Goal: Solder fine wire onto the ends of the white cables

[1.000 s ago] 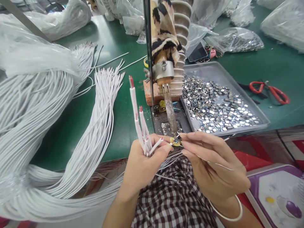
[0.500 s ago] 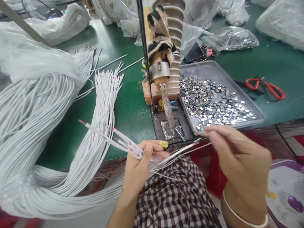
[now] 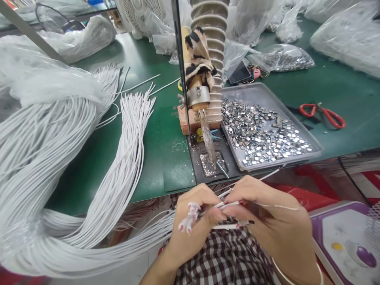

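Note:
My left hand is closed round a small bunch of white wires, whose pinkish-red ends stick out past the thumb. My right hand pinches at the wires just beside it, the two hands' fingertips nearly touching over my lap. One white wire with a dark metal tip runs below the fingers. Another wire passes behind the right hand toward the tray's near edge. Above the hands a soldering iron hangs tip-down over a dark stand. What exactly lies between the right fingertips is partly hidden.
A clear tray of small metal pieces stands right of the iron. Red-handled pliers lie beyond it. Large bundles of white wire cover the left side. A ribbed hose rises behind the iron; plastic bags lie at the back.
My right hand has moved left and down to meet the left hand. The left hand has turned and shifted slightly right, so the bunch's red ends now point toward me.

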### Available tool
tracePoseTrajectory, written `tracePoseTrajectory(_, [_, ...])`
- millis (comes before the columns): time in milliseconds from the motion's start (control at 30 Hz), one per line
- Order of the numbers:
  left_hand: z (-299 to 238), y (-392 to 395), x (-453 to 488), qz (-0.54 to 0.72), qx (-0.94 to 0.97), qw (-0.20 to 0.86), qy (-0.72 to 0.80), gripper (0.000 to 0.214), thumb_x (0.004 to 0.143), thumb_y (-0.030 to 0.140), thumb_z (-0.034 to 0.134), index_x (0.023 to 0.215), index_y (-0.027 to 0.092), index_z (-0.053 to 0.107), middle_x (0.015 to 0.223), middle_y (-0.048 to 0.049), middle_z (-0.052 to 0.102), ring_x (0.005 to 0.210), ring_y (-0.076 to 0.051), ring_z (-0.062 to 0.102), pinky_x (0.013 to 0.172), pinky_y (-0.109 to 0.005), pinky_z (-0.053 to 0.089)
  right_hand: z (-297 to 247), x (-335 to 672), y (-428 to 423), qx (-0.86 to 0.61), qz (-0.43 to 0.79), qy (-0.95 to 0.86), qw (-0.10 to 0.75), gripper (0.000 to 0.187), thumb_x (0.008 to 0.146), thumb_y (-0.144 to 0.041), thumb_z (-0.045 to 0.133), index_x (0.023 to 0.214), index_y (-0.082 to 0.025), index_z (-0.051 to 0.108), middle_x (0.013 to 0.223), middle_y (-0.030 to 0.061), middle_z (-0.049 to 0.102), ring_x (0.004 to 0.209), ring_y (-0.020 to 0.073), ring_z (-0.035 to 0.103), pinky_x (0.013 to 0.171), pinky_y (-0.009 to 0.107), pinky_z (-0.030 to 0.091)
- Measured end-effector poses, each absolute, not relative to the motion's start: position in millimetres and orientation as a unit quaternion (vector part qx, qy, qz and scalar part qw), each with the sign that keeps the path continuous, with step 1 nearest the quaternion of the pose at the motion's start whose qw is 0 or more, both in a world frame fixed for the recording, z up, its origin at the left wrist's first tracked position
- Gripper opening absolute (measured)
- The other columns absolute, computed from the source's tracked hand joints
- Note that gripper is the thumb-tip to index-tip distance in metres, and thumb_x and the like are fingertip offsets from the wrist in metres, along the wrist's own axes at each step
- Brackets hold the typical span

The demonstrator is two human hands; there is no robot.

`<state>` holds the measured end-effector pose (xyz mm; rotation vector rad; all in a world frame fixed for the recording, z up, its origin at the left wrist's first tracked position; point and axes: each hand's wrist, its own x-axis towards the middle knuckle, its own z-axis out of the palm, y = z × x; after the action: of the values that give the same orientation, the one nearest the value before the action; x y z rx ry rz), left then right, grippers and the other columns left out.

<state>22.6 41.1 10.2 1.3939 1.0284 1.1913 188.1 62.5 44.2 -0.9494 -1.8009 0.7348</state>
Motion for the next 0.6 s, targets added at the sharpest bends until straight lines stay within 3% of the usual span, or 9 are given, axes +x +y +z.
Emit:
tracePoseTrajectory(167, [12, 38, 19, 0.461, 0.586, 0.504, 0.435, 0.024, 0.1, 0.033, 0.055, 0.083, 0.02, 0.063, 0.075, 0.0003, 0.055, 0.067, -0.013, 0.047, 0.063, -0.026, 0.035, 41, 191, 63, -0.362, 0.405, -0.689, 0.479, 0.016, 0.088, -0.01, 0.068, 0.091, -0.023, 0.075, 0.075, -0.0011, 0.075, 0.066, 0.0112, 0.069, 0.061, 0.021, 0.055])
tracePoseTrajectory(333, [7, 38, 19, 0.474, 0.561, 0.527, 0.428, 0.025, 0.101, 0.035, 0.054, 0.081, 0.02, 0.06, 0.074, 0.0021, 0.052, 0.065, -0.012, 0.046, 0.06, -0.024, 0.034, 39, 195, 61, -0.365, 0.474, -0.662, 0.452, 0.029, 0.091, -0.007, 0.06, 0.101, -0.029, 0.077, 0.081, -0.0024, 0.077, 0.073, 0.0101, 0.07, 0.069, 0.021, 0.054])
tracePoseTrajectory(500, [5, 40, 16, 0.476, 0.589, 0.495, 0.427, 0.018, 0.095, 0.031, 0.065, 0.081, 0.021, 0.063, 0.072, 0.0038, 0.053, 0.062, -0.011, 0.044, 0.058, -0.024, 0.032, 41, 195, 66, -0.417, 0.503, -0.623, 0.43, 0.019, 0.085, -0.011, 0.061, 0.076, -0.02, 0.074, 0.06, -0.0022, 0.067, 0.053, 0.0085, 0.056, 0.051, 0.019, 0.044])
tracePoseTrajectory(600, [4, 41, 11, 0.481, 0.613, 0.48, 0.404, 0.016, 0.094, 0.033, 0.067, 0.083, 0.022, 0.067, 0.075, 0.0026, 0.056, 0.067, -0.011, 0.05, 0.061, -0.023, 0.036, 42, 197, 71, -0.421, 0.556, -0.606, 0.383, 0.023, 0.084, -0.016, 0.059, 0.061, -0.016, 0.066, 0.051, -0.0015, 0.06, 0.047, 0.0077, 0.047, 0.045, 0.019, 0.037])
